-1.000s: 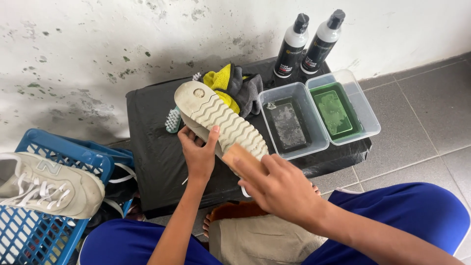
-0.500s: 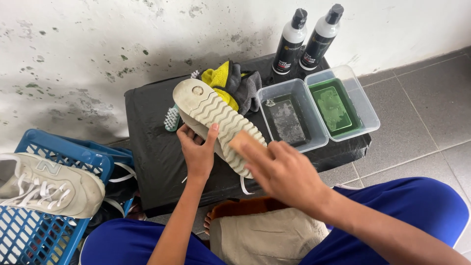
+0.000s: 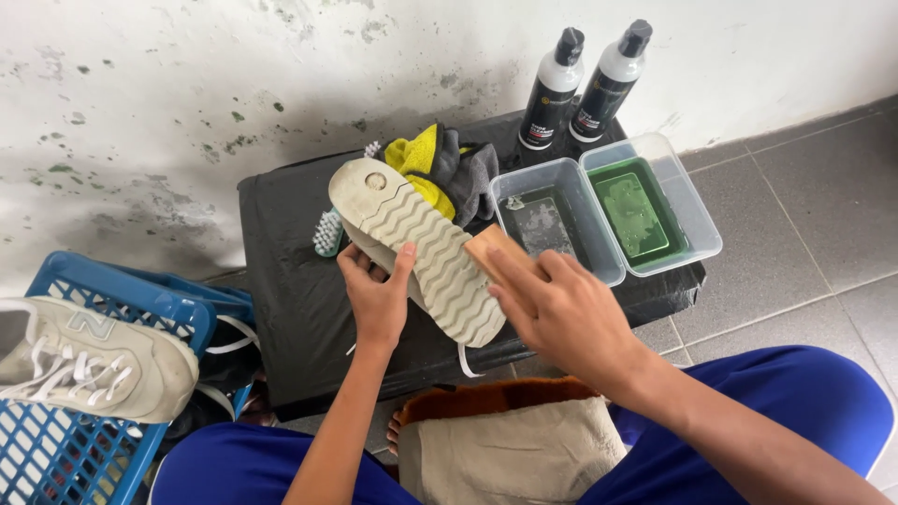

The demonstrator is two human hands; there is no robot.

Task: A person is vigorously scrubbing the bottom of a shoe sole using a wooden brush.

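My left hand (image 3: 377, 295) grips a pale shoe (image 3: 418, 245) turned sole up, its wavy beige tread facing me over a black covered stand (image 3: 290, 281). My right hand (image 3: 561, 313) is shut on a wooden-backed brush (image 3: 493, 254) pressed against the right side of the sole. A white lace end hangs below the heel end of the shoe.
Two clear tubs stand on the stand's right: one with murky water (image 3: 552, 220), one with green liquid (image 3: 645, 208). Two black-and-white bottles (image 3: 580, 84) stand behind them. Yellow and grey cloths (image 3: 444, 168) and a small green-bristled brush (image 3: 327, 234) lie nearby. A blue basket (image 3: 84, 430) holds another shoe (image 3: 94, 360). A beige cloth lies on my lap.
My right hand has moved up along the sole, and the wooden brush back now shows against the tread. The shoe and my left hand have hardly shifted.
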